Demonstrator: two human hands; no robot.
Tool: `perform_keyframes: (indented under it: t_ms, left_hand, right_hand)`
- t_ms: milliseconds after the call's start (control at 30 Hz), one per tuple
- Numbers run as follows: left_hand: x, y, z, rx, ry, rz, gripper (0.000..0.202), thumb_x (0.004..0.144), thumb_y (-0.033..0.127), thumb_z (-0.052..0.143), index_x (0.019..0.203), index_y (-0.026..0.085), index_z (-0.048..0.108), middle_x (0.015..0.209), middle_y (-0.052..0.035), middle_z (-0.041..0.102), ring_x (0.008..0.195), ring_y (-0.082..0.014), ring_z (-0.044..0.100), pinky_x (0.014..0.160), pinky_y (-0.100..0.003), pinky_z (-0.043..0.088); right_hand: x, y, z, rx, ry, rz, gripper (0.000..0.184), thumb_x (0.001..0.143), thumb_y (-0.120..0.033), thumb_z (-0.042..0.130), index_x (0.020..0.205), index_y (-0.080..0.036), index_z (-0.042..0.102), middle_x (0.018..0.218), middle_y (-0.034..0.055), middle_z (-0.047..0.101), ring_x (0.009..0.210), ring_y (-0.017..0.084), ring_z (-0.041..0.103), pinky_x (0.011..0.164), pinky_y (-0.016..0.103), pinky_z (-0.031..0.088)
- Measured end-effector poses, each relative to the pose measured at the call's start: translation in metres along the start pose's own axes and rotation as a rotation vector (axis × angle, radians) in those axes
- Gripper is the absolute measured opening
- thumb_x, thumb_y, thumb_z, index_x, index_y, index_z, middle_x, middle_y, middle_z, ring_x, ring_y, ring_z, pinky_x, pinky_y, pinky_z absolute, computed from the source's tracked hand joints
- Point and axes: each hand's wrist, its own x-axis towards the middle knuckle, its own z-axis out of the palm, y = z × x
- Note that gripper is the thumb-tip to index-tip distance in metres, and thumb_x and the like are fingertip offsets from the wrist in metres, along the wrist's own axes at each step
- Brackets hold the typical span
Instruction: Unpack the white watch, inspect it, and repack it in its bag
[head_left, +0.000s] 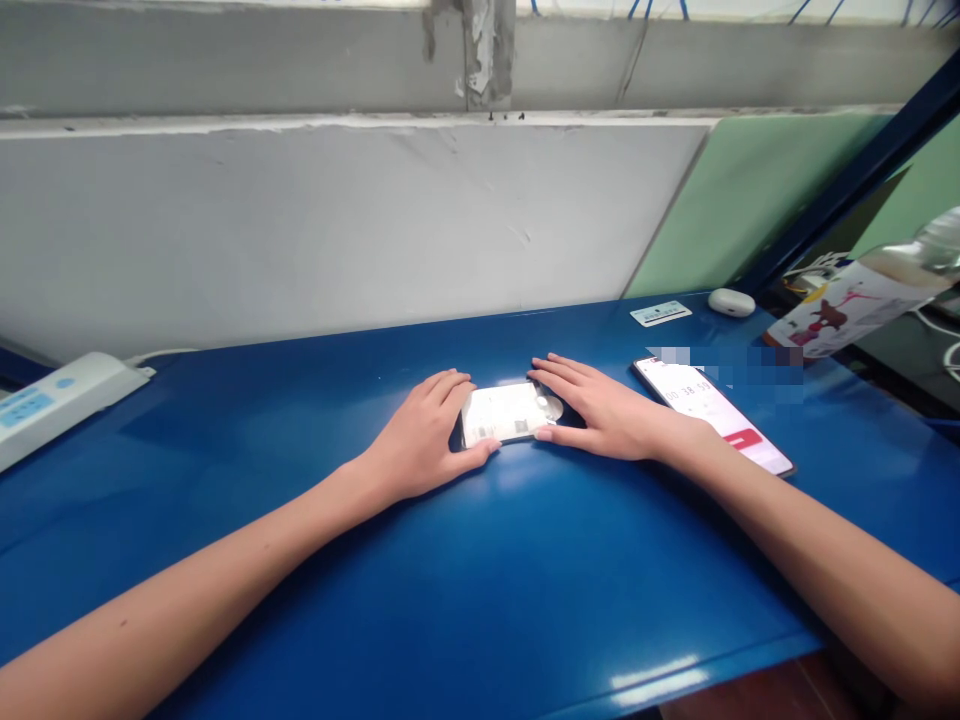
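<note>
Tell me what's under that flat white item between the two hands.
The blue table shows around the flat white item, which appears to lie on it. Whatever is directly beneath is covered; the left hand and right hand also hide parts of it.

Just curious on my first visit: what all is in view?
Flat item: 1, white, centre
Phone: 1, white screen, right
Card: 1, white, behind the phone
Small case: 1, white, beside the card
Bottle: 1, clear with printed label, right
Power strip: 1, white, left
Table: 1, blue, under these
Wall panels: 2, off-white and green, behind
Ledge: 1, grey, top
Post: 1, blue, upper right
Forearms: 2, bare, lower sides
Left hand: 1, bare, item's left end
Right hand: 1, bare, item's right end
</note>
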Motion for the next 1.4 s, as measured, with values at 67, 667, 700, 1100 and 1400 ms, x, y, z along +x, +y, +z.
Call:
perform_keyframes:
  t_ms: [67, 667, 700, 1100, 1400]
  left_hand:
    - [0.0003, 0.0002, -0.0004, 0.006, -0.005, 0.003, 0.063, 0.088, 0.059, 0.058, 0.128, 0.011, 0.055, 0.138, -0.0233, 0.056, 0.134, -0.0403, 0.047, 0.11, -0.056, 0.039]
    - [-0.0003, 0.0025, -0.0032, 0.04, -0.054, -0.026, 0.076, 0.089, 0.061, 0.055, 0.14, 0.005, 0.05, 0.145, -0.0233, 0.051, 0.138, -0.0394, 0.043, 0.113, -0.053, 0.037]
    - [-0.0002, 0.0025, -0.0034, 0.042, -0.051, -0.022, 0.076, 0.088, 0.063, 0.056, 0.138, 0.005, 0.052, 0.144, -0.0229, 0.052, 0.137, -0.0393, 0.044, 0.113, -0.053, 0.037]
    - [-0.0016, 0.002, 0.0003, 0.069, 0.035, -0.028, 0.078, 0.083, 0.065, 0.062, 0.132, 0.005, 0.057, 0.139, -0.0224, 0.058, 0.133, -0.0383, 0.051, 0.11, -0.052, 0.042]
    - [-0.0009, 0.0013, -0.0002, 0.023, 0.029, -0.004, 0.069, 0.085, 0.061, 0.062, 0.129, 0.009, 0.058, 0.139, -0.0233, 0.057, 0.134, -0.0403, 0.048, 0.109, -0.057, 0.04]
  right_hand:
    - [0.0, -0.0001, 0.0003, 0.007, 0.011, -0.009, 0.086, 0.089, -0.069, 0.048, 0.152, -0.01, 0.039, 0.158, 0.0208, 0.036, 0.148, 0.038, 0.027, 0.118, 0.057, 0.031]
    - [-0.0003, -0.0027, -0.0021, -0.019, -0.033, 0.011, 0.089, 0.091, -0.069, 0.045, 0.152, -0.005, 0.035, 0.159, 0.0223, 0.033, 0.15, 0.037, 0.024, 0.119, 0.054, 0.029]
    - [-0.0005, -0.0023, -0.0023, -0.019, -0.033, 0.009, 0.089, 0.091, -0.069, 0.045, 0.152, -0.005, 0.035, 0.159, 0.0217, 0.033, 0.15, 0.037, 0.024, 0.12, 0.054, 0.028]
    - [-0.0017, 0.0015, -0.0029, -0.031, -0.041, -0.014, 0.09, 0.09, -0.07, 0.047, 0.152, -0.006, 0.037, 0.159, 0.0213, 0.034, 0.149, 0.036, 0.026, 0.119, 0.054, 0.029]
    - [-0.0019, -0.006, -0.0038, 0.02, 0.061, -0.022, 0.074, 0.093, -0.059, 0.051, 0.147, -0.009, 0.045, 0.154, 0.0208, 0.044, 0.142, 0.035, 0.042, 0.113, 0.052, 0.039]
